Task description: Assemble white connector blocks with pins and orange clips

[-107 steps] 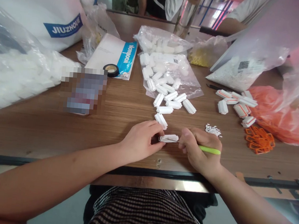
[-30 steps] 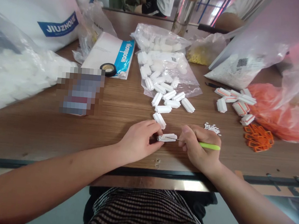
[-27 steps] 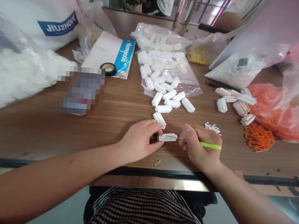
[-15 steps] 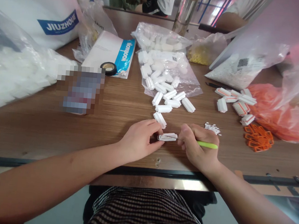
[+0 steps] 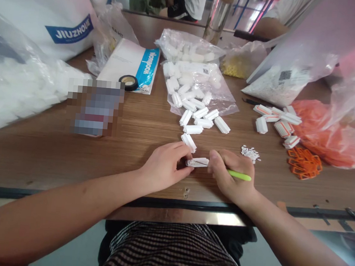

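Observation:
Between thumb and fingers, my left hand (image 5: 166, 165) pinches one end of a white plastic connector housing (image 5: 198, 162), which has a row of small holes along its upper face. My right hand (image 5: 231, 171) is closed around a thin tool with a lime-green handle (image 5: 239, 175). The tool's dark, slender tip reaches over the housing's face. Just beyond my left fingers lies another white housing (image 5: 189, 142). A small heap of tiny white pieces (image 5: 250, 154) sits past my right hand.
More housings spill from a clear bag (image 5: 226, 100). At right are housings with orange strips (image 5: 282, 127), orange frames (image 5: 304, 163) and an orange bag (image 5: 335, 138). A notebook (image 5: 124, 62), black tape roll (image 5: 128, 82) and blurred phone-like object (image 5: 95, 111) lie left. People sit across the table.
My right hand has shifted slightly left, and the tool's tip now reaches further across the housing. The green handle tilts down more. My left hand holds its grip.

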A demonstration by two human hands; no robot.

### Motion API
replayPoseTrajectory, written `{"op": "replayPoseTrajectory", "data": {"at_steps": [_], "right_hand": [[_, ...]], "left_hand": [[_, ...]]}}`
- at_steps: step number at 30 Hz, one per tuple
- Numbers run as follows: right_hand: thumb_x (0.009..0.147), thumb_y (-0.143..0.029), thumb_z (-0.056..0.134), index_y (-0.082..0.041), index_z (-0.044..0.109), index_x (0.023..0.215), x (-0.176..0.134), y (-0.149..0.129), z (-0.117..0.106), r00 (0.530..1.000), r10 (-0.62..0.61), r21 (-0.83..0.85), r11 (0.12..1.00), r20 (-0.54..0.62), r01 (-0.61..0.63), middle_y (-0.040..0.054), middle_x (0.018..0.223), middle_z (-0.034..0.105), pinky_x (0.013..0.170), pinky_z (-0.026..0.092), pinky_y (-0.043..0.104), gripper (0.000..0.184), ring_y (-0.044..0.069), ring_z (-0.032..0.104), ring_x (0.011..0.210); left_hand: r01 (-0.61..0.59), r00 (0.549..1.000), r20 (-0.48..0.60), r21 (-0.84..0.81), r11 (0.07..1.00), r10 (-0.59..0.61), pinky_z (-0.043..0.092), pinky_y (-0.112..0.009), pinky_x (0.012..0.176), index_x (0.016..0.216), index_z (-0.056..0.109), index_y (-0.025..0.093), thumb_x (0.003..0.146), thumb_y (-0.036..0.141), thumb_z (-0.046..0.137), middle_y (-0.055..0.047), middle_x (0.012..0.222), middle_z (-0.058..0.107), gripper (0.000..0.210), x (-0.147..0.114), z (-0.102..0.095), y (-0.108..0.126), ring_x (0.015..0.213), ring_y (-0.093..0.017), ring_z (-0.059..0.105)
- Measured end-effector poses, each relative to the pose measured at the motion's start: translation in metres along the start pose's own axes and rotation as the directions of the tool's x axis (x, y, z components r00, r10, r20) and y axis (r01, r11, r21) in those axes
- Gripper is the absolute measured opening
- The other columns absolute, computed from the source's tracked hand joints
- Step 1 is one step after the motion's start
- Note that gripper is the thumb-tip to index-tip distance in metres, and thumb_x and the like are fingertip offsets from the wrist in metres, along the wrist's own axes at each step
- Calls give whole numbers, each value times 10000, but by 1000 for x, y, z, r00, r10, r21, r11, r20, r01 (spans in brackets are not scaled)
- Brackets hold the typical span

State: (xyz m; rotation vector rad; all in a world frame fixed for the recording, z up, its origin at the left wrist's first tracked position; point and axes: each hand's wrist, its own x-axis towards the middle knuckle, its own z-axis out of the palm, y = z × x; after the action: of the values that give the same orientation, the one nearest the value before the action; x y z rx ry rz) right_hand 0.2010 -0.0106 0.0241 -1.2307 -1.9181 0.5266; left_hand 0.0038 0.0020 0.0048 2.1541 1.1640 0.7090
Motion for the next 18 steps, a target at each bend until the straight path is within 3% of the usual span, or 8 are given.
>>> {"op": "replayPoseTrajectory", "data": {"at_steps": [4, 9, 18], "right_hand": [[948, -238, 522, -189, 565, 550, -2, 3, 1, 997, 60, 60, 997, -43, -57, -27, 508, 537, 476, 388, 257, 404, 75, 472, 434], [946, -252, 524, -195, 561, 536, -1, 2, 2, 997, 71, -6, 997, -22, -71, -33, 459, 500, 454, 375, 257, 416, 80, 450, 414], [944, -238, 534, -187, 582, 545, -2, 5, -1, 993, 113, 102, 989, -46, -107, -25, 504, 537, 484, 399, 258, 406, 81, 490, 441]], "left_hand": [[-6, 1000, -3, -3, 1000, 6, 404, -284, 635, 838, 580, 191, 810, 213, 682, 18, 802, 585, 108, 0, 0, 0, 708, -139, 537], [5, 1000, 9, 10, 1000, -5, 408, -292, 635, 824, 581, 187, 809, 222, 681, 15, 784, 574, 106, 1, -1, 1, 701, -145, 524], [-3, 1000, 10, 5, 1000, 3, 399, -292, 637, 830, 600, 190, 821, 220, 666, 10, 799, 580, 74, 0, -1, 0, 703, -144, 519]]}}
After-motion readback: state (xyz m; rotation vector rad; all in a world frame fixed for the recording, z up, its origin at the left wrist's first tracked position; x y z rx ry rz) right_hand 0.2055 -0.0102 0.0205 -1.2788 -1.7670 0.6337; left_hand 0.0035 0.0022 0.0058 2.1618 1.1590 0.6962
